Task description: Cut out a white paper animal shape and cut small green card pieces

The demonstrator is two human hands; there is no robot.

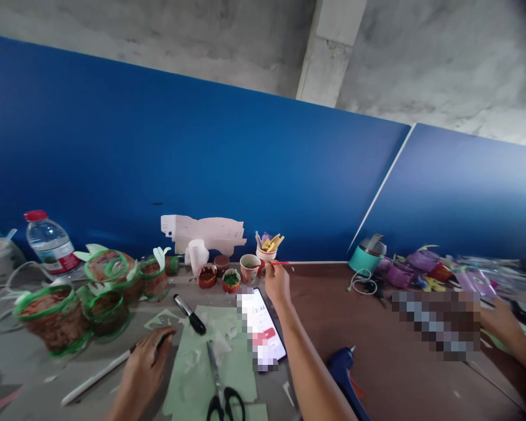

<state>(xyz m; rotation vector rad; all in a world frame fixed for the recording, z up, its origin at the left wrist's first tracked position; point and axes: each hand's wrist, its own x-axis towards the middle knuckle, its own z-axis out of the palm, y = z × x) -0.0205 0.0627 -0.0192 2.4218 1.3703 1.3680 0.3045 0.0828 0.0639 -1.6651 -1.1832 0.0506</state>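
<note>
My right hand (277, 283) reaches toward the back of the table and pinches a thin red paintbrush (282, 263). The brush points left, its tip end at the mouth of a patterned paper cup (249, 273). Beside that cup are small paint cups, one with green paint (231, 285) and one with dark red-brown paint (207, 280). My left hand (146, 365) rests on the table with its fingers curled together; what they hold, if anything, is hidden. A long white pen-like stick (96, 375) runs up to this hand's side.
Green paper (193, 362) carries black-handled scissors (219, 386) and a marker (191, 316). A lit phone (263, 327) lies near my right forearm, a blue glue gun (346, 380) right of it. Brown-and-green painted cups (55, 321) and a bottle (52, 242) stand left. Another person's hand (502, 321) is at right.
</note>
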